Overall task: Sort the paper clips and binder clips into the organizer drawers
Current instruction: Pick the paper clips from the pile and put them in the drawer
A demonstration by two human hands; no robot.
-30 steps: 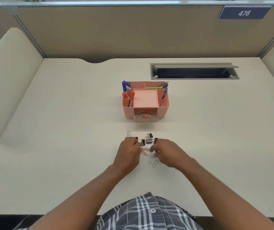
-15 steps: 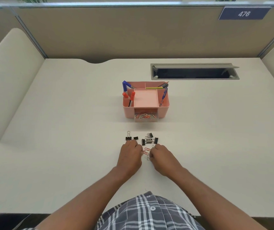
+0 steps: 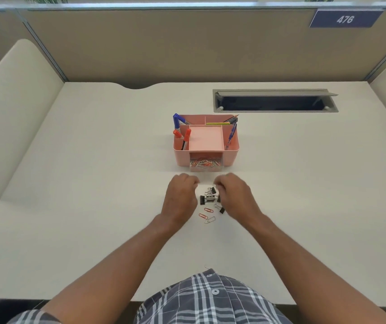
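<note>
A pink desk organizer (image 3: 230, 154) stands mid-desk. Its clear front drawer (image 3: 205, 165) is pulled out a little and holds several coloured paper clips. In front of it lies a small heap of black binder clips (image 3: 207, 197), with one more binder clip (image 3: 221, 210) to the right. Three loose paper clips (image 3: 207, 215) lie nearer to me. My left hand (image 3: 180, 198) hovers left of the heap with its fingers curled in. My right hand (image 3: 236, 195) is right of the heap, fingers curled downward at the clips. Anything inside either hand is hidden.
Markers and pens stand in the organizer's side compartments (image 3: 180, 136). A grey cable hatch (image 3: 275, 101) lies open at the back right. Beige partition walls enclose the desk (image 3: 94, 206) behind and on both sides.
Both hands have moved forward from the paper clips toward the organizer and now flank the binder clip heap. The paper clips are uncovered again. The two leftmost binder clips are now hidden by my left hand.
</note>
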